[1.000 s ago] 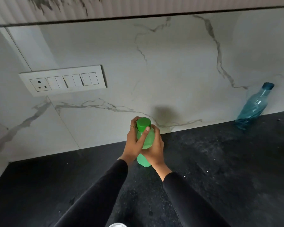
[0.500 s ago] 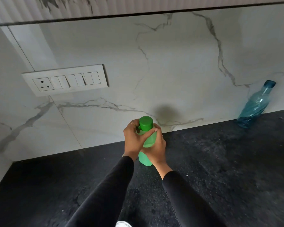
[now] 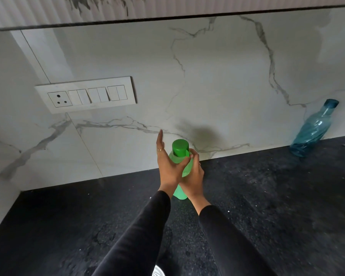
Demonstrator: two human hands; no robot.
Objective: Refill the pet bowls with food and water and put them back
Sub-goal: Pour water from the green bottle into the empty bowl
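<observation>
A light green water bottle (image 3: 180, 193) with a darker green cap (image 3: 180, 147) stands upright over the black counter (image 3: 277, 206), close to the marble wall. My right hand (image 3: 194, 176) wraps around its body from the right. Against its left side is my left hand (image 3: 168, 166), fingers stretched straight up and off the cap, with only the thumb lying across the bottle's shoulder. The cap sits on the bottle. No pet bowl is clearly in view.
A see-through blue bottle (image 3: 313, 130) leans against the wall at the far right of the counter. A white switch and socket panel (image 3: 86, 94) is on the wall to the left. A small white object (image 3: 158, 272) peeks in at the bottom edge.
My left hand's fingers, which were curled around the cap, have lifted off it and now point upward. The right hand keeps its hold on the bottle.
</observation>
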